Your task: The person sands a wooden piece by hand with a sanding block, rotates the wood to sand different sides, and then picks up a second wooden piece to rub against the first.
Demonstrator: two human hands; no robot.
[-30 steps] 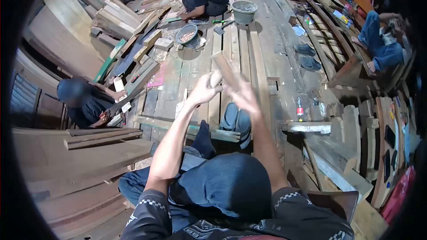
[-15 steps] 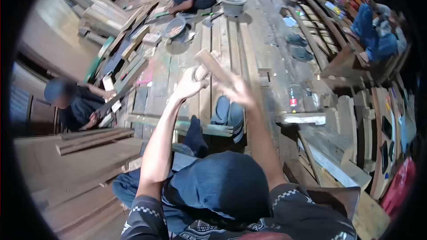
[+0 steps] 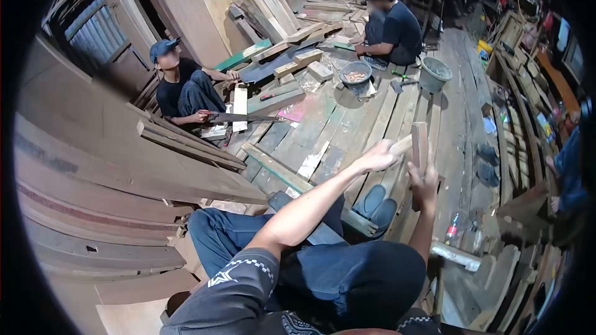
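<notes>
My left hand [image 3: 377, 156] is closed round a short pale wood piece [image 3: 402, 145], whose end meets a darker wooden block [image 3: 420, 142]. That block stands nearly upright in my right hand [image 3: 424, 181], with fingers wrapped round its lower part. Both hands are close together over the plank floor, beyond my bent knees. A pair of dark slippers [image 3: 376, 206] lies just below my hands. The far faces of both wood pieces are hidden.
At the left a seated person [image 3: 186, 84] holds a saw [image 3: 239, 117]. Another person [image 3: 397, 31] crouches at the back near a grey bucket [image 3: 435, 74] and a basin [image 3: 356, 77]. Boards lean at the left; a bottle [image 3: 452, 226] and wood pieces are at the right.
The head view has swung left and up, so the hands now appear further right. The darker block has turned from slanted to nearly upright, with the right hand below it.
</notes>
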